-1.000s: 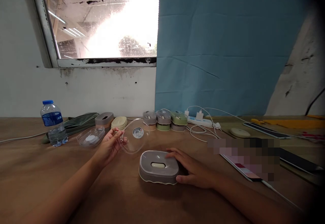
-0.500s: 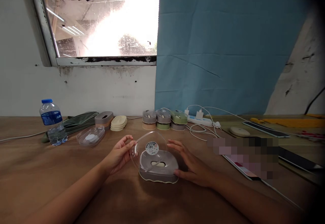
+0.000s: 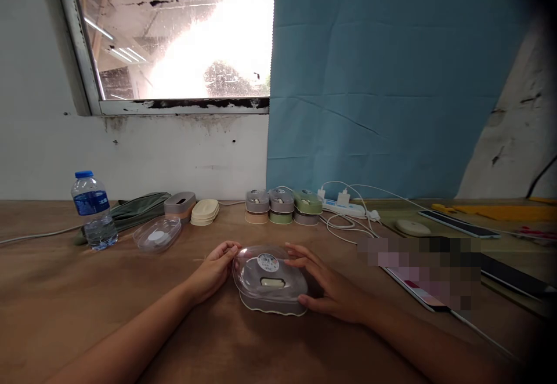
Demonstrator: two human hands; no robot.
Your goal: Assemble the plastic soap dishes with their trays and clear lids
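Cannot read the round sticker [image 3: 268, 262] on the clear lid [image 3: 246, 274], nor the blue label [image 3: 90, 203] on the bottle [image 3: 93, 230]. Cannot make out the pixelated device [image 3: 411, 282]. Lose the left forearm [image 3: 143, 332] and right forearm [image 3: 404, 326] past the bottom edge, the window [image 3: 174, 42] past the top.

Nothing legible: the round sticker [image 3: 268, 263] on the clear lid [image 3: 239, 275] seems printed, but too small.

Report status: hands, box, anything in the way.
Left hand pinching edge of clear cover; right hand open at right side of gray box. Cover over box, seating unclear. No obstruction visible.
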